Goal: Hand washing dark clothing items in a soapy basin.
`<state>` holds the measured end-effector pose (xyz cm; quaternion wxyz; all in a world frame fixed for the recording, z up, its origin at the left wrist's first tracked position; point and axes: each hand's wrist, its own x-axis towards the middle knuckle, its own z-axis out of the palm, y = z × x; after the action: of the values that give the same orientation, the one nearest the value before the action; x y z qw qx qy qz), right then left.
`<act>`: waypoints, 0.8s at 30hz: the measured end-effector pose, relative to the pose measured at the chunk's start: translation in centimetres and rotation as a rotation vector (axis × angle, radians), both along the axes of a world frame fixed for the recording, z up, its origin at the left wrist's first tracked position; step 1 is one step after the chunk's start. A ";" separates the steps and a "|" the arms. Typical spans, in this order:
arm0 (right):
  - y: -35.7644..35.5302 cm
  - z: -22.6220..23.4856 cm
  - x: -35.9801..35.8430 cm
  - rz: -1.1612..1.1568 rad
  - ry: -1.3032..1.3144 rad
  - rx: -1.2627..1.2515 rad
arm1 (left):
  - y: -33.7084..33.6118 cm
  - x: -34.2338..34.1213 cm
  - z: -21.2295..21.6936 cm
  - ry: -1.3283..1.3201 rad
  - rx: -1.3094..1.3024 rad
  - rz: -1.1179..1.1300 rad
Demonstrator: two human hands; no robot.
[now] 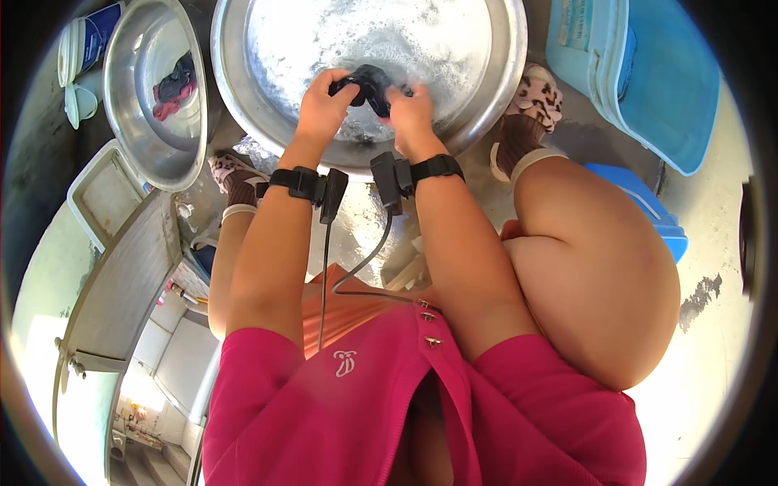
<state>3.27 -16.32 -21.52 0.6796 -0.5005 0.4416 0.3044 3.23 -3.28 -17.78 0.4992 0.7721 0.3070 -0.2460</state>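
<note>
A wet black cloth (371,83), bunched up, is stretched between my two hands over the near part of a large metal basin (231,93). My left hand (326,104) grips its left end, thumb and fingers closed on it. At the other end my right hand (412,113) is closed on the cloth, its fingertips a little blurred. Soapy, foamy water (324,40) fills the basin below. What kind of garment the cloth is, I cannot tell.
Left of the large basin, a smaller metal basin (121,97) holds dark and red cloths (174,89). A light-blue plastic tub (673,97) stands at the right, with a blue plastic piece (640,202) below it. A white tray (105,190) lies at the left. My feet flank the basin.
</note>
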 end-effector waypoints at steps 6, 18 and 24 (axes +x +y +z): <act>1.7 -1.5 -1.0 0.173 -0.571 -0.187 | -2.4 1.0 3.8 -0.165 -0.313 -0.165; 1.1 -0.1 0.2 0.010 -0.230 0.011 | 0.5 -1.3 -2.4 -0.279 0.474 -0.604; -0.6 -1.3 0.4 -0.273 0.025 0.328 | -0.1 -0.2 -0.7 0.180 0.011 -0.317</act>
<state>3.68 -16.90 -22.81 0.7813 -0.3153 0.4580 0.2834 2.99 -3.41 -18.51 0.4203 0.7884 0.2261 -0.3881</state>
